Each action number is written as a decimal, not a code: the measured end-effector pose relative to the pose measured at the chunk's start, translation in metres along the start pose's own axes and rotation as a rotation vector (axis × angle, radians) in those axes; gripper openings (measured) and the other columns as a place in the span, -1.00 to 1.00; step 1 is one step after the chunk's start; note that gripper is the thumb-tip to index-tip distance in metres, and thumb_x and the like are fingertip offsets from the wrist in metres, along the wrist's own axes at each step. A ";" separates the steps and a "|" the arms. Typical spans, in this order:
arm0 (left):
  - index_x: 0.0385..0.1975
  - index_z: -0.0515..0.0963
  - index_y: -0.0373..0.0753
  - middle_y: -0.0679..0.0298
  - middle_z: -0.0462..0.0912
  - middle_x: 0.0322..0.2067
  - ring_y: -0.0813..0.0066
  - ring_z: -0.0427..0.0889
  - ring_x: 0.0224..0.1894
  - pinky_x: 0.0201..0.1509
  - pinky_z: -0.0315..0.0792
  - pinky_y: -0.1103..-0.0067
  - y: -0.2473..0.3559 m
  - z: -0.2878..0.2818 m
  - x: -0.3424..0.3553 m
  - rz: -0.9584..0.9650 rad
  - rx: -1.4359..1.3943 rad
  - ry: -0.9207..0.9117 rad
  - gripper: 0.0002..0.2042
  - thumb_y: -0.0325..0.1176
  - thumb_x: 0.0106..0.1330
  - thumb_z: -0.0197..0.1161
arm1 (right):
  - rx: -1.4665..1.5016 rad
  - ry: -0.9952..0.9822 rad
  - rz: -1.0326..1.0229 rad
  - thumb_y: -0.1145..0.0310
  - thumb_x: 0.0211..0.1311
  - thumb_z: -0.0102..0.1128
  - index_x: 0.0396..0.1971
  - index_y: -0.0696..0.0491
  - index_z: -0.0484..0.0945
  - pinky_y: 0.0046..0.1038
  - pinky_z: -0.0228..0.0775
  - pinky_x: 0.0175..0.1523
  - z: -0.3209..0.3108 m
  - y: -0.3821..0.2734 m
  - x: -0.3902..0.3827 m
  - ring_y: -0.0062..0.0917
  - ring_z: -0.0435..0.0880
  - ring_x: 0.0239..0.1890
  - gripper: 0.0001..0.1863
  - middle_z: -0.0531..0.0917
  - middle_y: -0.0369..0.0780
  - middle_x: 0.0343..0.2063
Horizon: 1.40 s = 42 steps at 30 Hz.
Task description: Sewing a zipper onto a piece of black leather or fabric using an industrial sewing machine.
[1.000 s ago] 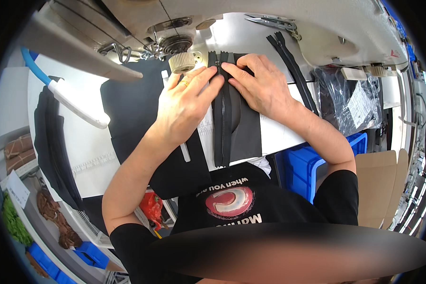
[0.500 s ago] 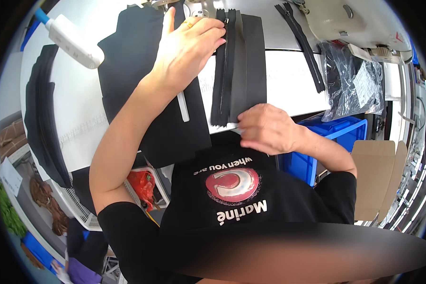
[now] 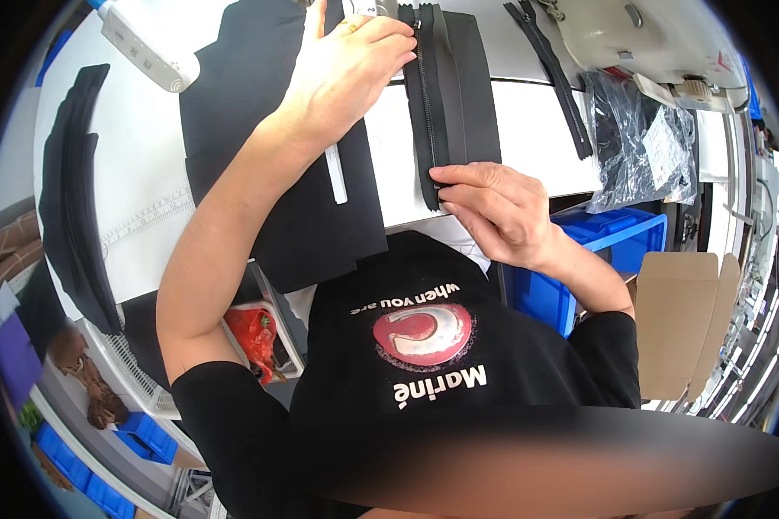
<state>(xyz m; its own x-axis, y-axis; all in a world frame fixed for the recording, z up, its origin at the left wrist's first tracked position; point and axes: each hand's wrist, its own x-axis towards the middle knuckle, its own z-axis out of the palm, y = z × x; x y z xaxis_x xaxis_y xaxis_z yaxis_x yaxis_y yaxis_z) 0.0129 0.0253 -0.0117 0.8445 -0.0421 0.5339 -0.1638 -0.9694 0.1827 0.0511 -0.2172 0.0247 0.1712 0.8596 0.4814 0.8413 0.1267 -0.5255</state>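
A black zipper [image 3: 428,112] lies lengthwise on a black fabric panel [image 3: 480,104], beside a dark grey folded edge. My left hand [image 3: 346,73] is spread flat, thumb apart, its fingertips touching the zipper's far end near the slider. At the zipper's near end, my right hand [image 3: 504,208] pinches the tape between thumb and fingers. Under my left hand and forearm is a larger black fabric piece [image 3: 320,233], with a narrow white strip [image 3: 336,175] on it. What lies beneath my left palm is hidden.
A sewing machine [image 3: 675,39] stands far right, near another black zipper [image 3: 552,73] and a clear plastic bag [image 3: 636,147]. Stacked black strips [image 3: 74,190] lie left, below a white device [image 3: 151,52]. A blue crate [image 3: 619,233] and cardboard box [image 3: 679,320] sit right.
My right hand has moved slightly away from me and now pinches the zipper's near end, which has swung to the right. My left hand stays at the far end. The view has shifted slightly.
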 end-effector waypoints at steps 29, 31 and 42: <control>-0.07 0.57 -0.21 0.36 0.51 0.04 0.36 0.40 0.16 0.30 0.03 -0.14 0.001 -0.001 -0.005 0.033 -0.124 -0.160 -0.49 0.06 0.13 0.32 | -0.091 -0.012 -0.121 0.65 -0.24 0.33 -0.43 0.18 0.56 -0.41 0.49 -0.21 0.011 0.010 -0.013 -0.35 0.64 -0.28 -0.74 0.65 -0.16 -0.25; -0.06 0.57 -0.20 0.38 0.51 0.04 0.37 0.39 0.16 0.31 0.03 -0.13 0.001 -0.004 -0.005 0.001 -0.122 -0.198 -0.49 0.05 0.12 0.33 | -0.098 -0.017 -0.150 0.65 -0.23 0.33 -0.41 0.19 0.56 -0.40 0.50 -0.19 0.012 0.006 -0.010 -0.34 0.64 -0.27 -0.74 0.65 -0.15 -0.24; -0.05 0.59 -0.11 0.40 0.58 0.04 0.36 0.49 0.11 0.27 0.06 -0.08 -0.003 -0.014 0.002 0.045 0.005 -0.177 -0.50 0.09 0.12 0.30 | -0.030 0.017 -0.058 0.68 -0.13 0.33 -0.38 0.23 0.54 -0.38 0.52 -0.21 0.020 0.005 -0.015 -0.28 0.64 -0.25 -0.76 0.63 -0.08 -0.21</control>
<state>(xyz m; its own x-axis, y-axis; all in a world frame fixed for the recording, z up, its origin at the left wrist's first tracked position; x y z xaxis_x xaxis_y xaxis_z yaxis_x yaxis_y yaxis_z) 0.0079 0.0318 0.0003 0.9131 -0.1275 0.3873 -0.2016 -0.9668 0.1572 0.0426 -0.2191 0.0005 0.1299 0.8426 0.5227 0.8649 0.1615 -0.4753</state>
